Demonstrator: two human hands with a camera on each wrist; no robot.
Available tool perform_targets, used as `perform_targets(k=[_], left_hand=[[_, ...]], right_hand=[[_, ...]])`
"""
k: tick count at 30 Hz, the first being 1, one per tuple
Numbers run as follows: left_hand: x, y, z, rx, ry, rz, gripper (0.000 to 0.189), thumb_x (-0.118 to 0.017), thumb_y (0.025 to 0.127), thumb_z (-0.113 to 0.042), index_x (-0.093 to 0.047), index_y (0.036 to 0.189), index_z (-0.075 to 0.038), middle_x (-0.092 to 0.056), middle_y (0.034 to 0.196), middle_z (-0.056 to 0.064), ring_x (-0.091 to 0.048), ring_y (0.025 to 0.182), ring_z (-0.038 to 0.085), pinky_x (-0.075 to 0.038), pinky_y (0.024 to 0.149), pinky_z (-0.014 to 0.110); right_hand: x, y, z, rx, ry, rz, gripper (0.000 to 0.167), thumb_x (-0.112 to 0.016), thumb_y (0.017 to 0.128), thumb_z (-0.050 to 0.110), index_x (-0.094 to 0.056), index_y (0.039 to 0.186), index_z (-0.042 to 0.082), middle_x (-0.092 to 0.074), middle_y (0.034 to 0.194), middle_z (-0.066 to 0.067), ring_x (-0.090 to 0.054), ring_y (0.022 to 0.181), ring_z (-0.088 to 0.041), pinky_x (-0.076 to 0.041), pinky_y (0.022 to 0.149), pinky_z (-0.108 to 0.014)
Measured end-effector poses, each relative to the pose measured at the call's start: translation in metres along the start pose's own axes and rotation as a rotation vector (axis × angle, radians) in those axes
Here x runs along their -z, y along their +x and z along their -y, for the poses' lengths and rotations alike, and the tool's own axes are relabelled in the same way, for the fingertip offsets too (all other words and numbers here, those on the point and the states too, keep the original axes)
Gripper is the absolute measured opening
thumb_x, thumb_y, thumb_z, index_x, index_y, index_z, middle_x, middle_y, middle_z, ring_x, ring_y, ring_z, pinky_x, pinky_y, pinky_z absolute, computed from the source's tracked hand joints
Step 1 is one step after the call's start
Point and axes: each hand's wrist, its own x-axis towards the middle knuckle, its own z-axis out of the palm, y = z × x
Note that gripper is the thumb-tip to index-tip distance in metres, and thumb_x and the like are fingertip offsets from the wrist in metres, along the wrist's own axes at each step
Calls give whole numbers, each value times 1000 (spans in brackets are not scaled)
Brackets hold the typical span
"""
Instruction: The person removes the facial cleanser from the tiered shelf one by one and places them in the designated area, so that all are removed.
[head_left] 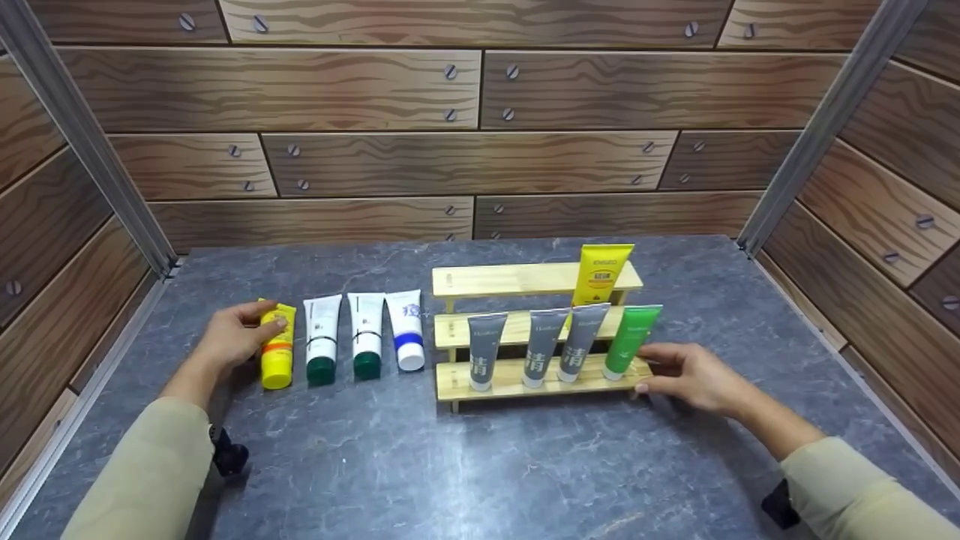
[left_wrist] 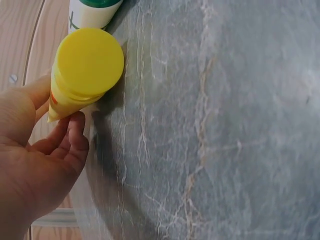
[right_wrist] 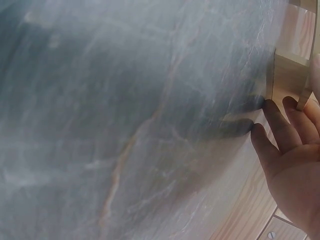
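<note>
My left hand pinches the upper part of a yellow squeeze tube with its thumb and fingers. In the left wrist view the round yellow cap faces the camera. My right hand grips the right end of the lowest shelf of a three-step wooden display rack, thumb in front and fingers behind. On that shelf three grey tubes and a green tube stand cap down. Behind them, a yellow tube rises at the right, its lower part hidden.
Right of the held tube, two white tubes with green caps lie on the grey marbled table. Beside them is a white tube with a blue band. Wood-patterned walls enclose the back and sides.
</note>
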Motion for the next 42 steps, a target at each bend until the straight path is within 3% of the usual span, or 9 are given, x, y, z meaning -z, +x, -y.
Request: perform_targets(k=[8,17,25,33,42], left_hand=[[-5,4,5,36,-13,-28,67,-57,112,-37,-33,166,-7,-33,165,29,-42,138,41,-36,121,54],[-7,8,5,28,-35,-33,67,-57,111,-37,-34,165,-5,-34,166,28,-42,141,40,-36,121,53],[-5,7,5,29,-29,-55,67,-59,110,-38,-38,163,-1,-39,163,28,-43,141,40,-35,122,53],[-2,5,5,28,0,-53,72,-61,109,-41,-38,163,0,-42,160,29,-46,139,39,-40,118,51],[10,-3,1,6,42,-47,73,-62,108,-39,-35,164,0,-39,162,30,-44,144,44,-48,112,51]], right_hand=[[0,0,1,-16,1,6,61,-84,93,24,-62,140,-8,-65,138,-27,-66,124,-41,-51,106,-52],[0,0,4,-33,-10,8,62,-84,92,25,-62,140,-8,-65,138,-27,-65,125,-43,-49,108,-55],[1,0,2,-21,2,2,61,-84,92,22,-61,139,-10,-65,137,-29,-66,124,-42,-52,106,-49],[-1,0,0,50,44,2,55,-83,93,18,-64,138,-10,-68,135,-25,-66,123,-40,-54,102,-29],[-2,1,-2,26,13,1,58,-84,93,22,-64,138,-9,-66,136,-27,-66,124,-43,-53,103,-32]])
